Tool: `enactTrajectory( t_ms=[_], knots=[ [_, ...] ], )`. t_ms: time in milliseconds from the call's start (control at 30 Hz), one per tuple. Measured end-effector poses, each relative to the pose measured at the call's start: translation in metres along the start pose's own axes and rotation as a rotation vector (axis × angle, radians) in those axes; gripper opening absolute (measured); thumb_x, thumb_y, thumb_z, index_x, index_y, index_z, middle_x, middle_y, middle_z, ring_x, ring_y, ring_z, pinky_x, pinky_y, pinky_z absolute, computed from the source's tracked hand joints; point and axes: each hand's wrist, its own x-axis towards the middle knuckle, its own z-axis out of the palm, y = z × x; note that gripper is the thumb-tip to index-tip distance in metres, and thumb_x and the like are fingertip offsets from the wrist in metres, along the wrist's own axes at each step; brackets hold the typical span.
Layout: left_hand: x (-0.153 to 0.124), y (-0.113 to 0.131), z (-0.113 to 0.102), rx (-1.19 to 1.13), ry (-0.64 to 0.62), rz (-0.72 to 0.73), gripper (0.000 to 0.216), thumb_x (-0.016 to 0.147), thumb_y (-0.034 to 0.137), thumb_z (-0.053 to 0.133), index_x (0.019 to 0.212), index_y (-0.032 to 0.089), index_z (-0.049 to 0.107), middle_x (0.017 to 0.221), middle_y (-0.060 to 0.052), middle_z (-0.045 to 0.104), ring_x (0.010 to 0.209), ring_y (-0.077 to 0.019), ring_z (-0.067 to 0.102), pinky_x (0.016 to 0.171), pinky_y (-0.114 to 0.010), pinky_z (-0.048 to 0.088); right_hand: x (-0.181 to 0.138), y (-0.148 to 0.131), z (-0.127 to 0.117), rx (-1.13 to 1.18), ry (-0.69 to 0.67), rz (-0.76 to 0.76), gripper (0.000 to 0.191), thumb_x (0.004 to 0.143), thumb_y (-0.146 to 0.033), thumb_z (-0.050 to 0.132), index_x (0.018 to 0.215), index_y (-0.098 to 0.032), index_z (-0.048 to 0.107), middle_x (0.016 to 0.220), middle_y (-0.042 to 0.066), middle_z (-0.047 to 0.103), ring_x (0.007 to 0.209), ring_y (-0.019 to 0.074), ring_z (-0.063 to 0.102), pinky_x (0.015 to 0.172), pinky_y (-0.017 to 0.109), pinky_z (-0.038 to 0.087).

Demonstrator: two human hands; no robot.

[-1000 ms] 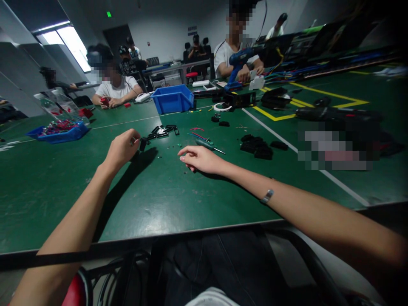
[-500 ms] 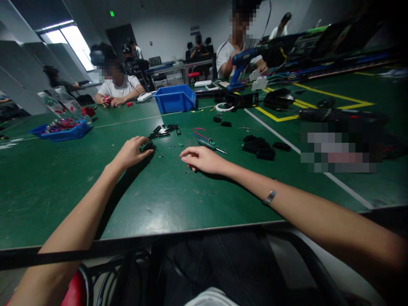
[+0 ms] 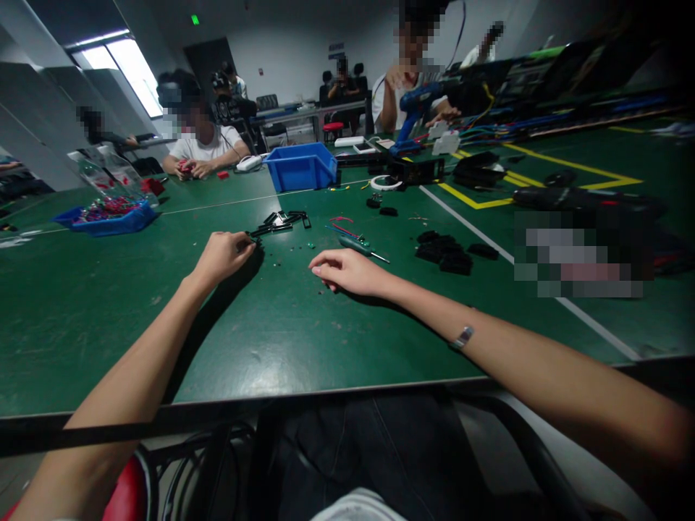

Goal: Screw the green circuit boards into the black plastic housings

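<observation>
My left hand (image 3: 224, 257) is closed at the table, thumb and fingers drawn together on a small black plastic part (image 3: 257, 240). The fingers hide most of it, so its exact kind does not show. Just beyond lie several black rectangular frames (image 3: 281, 221) in a loose cluster. My right hand (image 3: 350, 272) rests on the table with relaxed, slightly bent fingers and nothing visible in them. Behind it is a green-handled screwdriver (image 3: 355, 247), beside red and blue wire pieces (image 3: 343, 219). Several black blocks (image 3: 442, 252) sit in a pile to the right.
A blue bin (image 3: 301, 166) stands at the back, and a blue tray (image 3: 116, 223) of wires lies far left near bottles. A blue power drill (image 3: 410, 116) and a white ring (image 3: 385, 183) are farther back. Black equipment (image 3: 597, 206) lies right. Co-workers sit opposite.
My left hand's fingers have closed in over the black part, which shows less now. My right hand has hardly moved. A co-worker across the table has raised a hand.
</observation>
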Motion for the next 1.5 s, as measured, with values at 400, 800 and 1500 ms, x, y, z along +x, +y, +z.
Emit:
enactTrajectory(
  t_ms=[400,800,1500],
  knots=[
    [0.001,-0.004,0.001,0.011,0.060,0.021,0.036,0.102,0.041,0.065,0.128,0.016,0.065,0.128,-0.011,0.068,0.113,-0.0234,0.068,0.099,-0.046,0.060,0.000,0.000,0.000,-0.001,-0.011,-0.005,0.030,0.103,-0.041,0.063,0.115,-0.014,0.067,0.093,0.002,0.069,0.072,0.0113,0.065,0.067,0.028,0.059],
    [-0.003,-0.002,-0.014,-0.197,-0.172,0.117,0.054,0.081,0.071,0.077,0.093,0.019,0.075,0.131,-0.012,0.066,0.124,-0.0294,0.061,0.111,-0.046,0.051,0.000,0.000,0.000,-0.011,-0.017,-0.005,0.030,0.103,-0.041,0.063,0.114,-0.014,0.067,0.091,0.002,0.069,0.071,0.0109,0.065,0.067,0.028,0.058],
    [0.001,-0.021,-0.011,-0.035,-0.126,0.070,0.038,0.101,0.040,0.067,0.130,0.016,0.065,0.132,-0.011,0.066,0.117,-0.0248,0.067,0.101,-0.048,0.060,-0.002,-0.003,-0.001,-0.023,-0.026,0.002,0.030,0.103,-0.042,0.063,0.114,-0.014,0.068,0.089,0.001,0.068,0.070,0.0109,0.064,0.067,0.028,0.058]
  ],
)
